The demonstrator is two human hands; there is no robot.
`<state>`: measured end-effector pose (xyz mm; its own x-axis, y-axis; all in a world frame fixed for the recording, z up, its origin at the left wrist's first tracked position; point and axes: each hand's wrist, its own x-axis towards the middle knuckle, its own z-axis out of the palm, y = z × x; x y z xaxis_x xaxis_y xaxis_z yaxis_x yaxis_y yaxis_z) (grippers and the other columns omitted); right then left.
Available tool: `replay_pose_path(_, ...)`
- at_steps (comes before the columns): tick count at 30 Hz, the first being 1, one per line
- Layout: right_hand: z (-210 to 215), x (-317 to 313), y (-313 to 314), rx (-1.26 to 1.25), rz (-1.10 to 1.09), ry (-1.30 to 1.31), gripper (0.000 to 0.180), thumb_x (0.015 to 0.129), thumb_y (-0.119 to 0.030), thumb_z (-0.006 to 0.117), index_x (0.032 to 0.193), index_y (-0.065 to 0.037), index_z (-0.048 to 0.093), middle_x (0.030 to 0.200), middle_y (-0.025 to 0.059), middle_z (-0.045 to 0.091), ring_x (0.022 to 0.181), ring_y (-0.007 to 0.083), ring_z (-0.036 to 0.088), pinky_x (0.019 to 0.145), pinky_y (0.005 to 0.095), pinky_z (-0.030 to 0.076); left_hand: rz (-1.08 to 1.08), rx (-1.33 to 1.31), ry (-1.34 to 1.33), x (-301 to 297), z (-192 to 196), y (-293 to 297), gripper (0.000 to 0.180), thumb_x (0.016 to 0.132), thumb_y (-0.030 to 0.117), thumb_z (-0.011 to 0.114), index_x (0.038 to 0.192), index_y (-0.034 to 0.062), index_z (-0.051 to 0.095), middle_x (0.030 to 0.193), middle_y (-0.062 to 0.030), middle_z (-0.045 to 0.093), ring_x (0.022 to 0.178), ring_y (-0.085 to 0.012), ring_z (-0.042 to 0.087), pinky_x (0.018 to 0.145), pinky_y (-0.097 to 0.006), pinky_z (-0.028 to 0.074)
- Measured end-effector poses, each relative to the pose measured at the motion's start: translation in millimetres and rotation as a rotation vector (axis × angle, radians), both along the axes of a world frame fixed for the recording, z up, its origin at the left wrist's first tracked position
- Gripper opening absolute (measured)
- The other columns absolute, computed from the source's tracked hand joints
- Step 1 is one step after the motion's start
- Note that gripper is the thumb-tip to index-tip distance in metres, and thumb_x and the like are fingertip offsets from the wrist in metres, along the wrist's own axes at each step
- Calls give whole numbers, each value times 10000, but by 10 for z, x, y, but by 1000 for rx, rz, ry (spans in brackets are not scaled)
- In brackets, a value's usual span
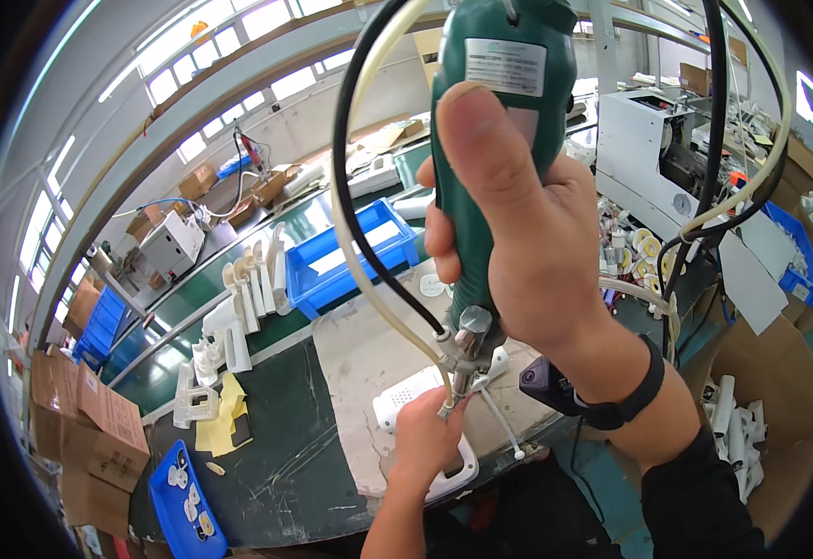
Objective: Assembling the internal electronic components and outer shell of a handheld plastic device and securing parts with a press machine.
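My right hand (537, 242) is wrapped round the green body of a power screwdriver (509, 37), its thumb lying along the front. A black cable and a pale hose run to the screwdriver's metal nose, which points down. Below the nose, my left hand (420, 436) closes on a white plastic housing (400, 396) with a loop-shaped end; its fingertips are partly hidden beside the tool's tip. The housing lies on a beige mat (351, 373). Close to its right side is a small white part (492, 365) with a white cord (501, 419).
A blue tray (351, 256) stands behind the mat, with white handle-shaped parts (257, 279) left of it. At the front left lies a small blue tray (188, 503) of parts. A cardboard box (798, 391) holds white pieces at right; a white machine (639, 149) stands behind.
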<state>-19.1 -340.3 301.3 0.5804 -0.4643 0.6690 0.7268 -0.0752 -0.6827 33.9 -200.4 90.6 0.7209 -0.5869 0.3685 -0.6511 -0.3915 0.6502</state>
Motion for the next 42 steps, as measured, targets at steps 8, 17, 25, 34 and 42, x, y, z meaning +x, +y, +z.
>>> replay_pose_path(8, -224, -15, -303, 112, -40, 72, 452, 802, -472, 770, 776, -37, 653, 622, -34, 551, 522, 42, 517, 461, 198, 404, 141, -669, 962, 74, 66, 516, 147, 924, 115, 599, 816, 15, 592, 632, 30, 511, 505, -31, 425, 427, -202, 292)
replay_pose_path(17, -487, 164, -400, 101, -6, 101, 369, 840, -387, 761, 858, -29, 670, 689, -37, 585, 558, 25, 486, 481, 195, 372, 305, -186, 495, -3, -244, 553, 298, 734, 122, 807, 657, 22, 538, 563, 62, 442, 527, -21, 338, 457, -221, 261)
replay_pose_path(25, -564, 198, -333, 42, -31, 143, 291, 866, -318, 748, 907, -35, 692, 722, -60, 589, 648, 12, 469, 550, 195, 363, 338, -259, 501, -30, -312, 520, 292, 730, 46, 794, 638, 45, 517, 554, 74, 462, 497, 2, 343, 445, -194, 256)
replay_pose_path(34, -270, -38, -381, 139, -10, 29, 288, 871, -308, 743, 847, -31, 671, 678, -67, 567, 587, 9, 443, 511, 207, 346, 386, -91, 290, -102, -214, 528, 318, 688, 193, 846, 734, 3, 595, 548, 43, 449, 519, -46, 359, 461, -245, 299)
replay_pose_path(42, 75, -213, 51, 89, 113, -10, 379, 865, -410, 725, 807, -36, 710, 603, -64, 545, 565, 15, 448, 507, 222, 351, 270, 52, 140, -408, 283, 145, 390, 765, 302, 810, 996, 8, 698, 539, -26, 476, 507, -116, 435, 509, -303, 395)
